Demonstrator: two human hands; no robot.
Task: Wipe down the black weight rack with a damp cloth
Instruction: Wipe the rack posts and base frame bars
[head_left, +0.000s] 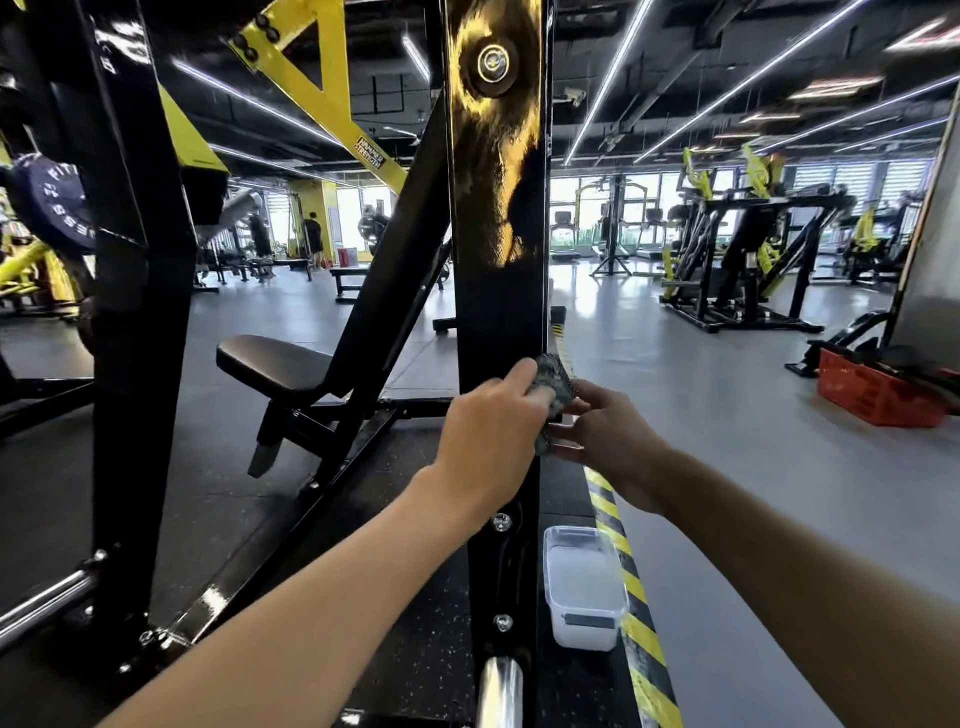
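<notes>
Now my left hand (488, 431) grips the wadded grey cloth (557, 387) against the right edge of the black weight rack's upright (498, 312), while my right hand (615, 439) meets it from the other side, fingertips blurred, so I cannot tell whether they pinch it. Just beside the upright's foot a clear tub (584, 636) of cloudy water stands by the yellow-and-black striped tape (644, 649), with a padded bench (270, 364) further left and a red basket (878, 395) well off right.
</notes>
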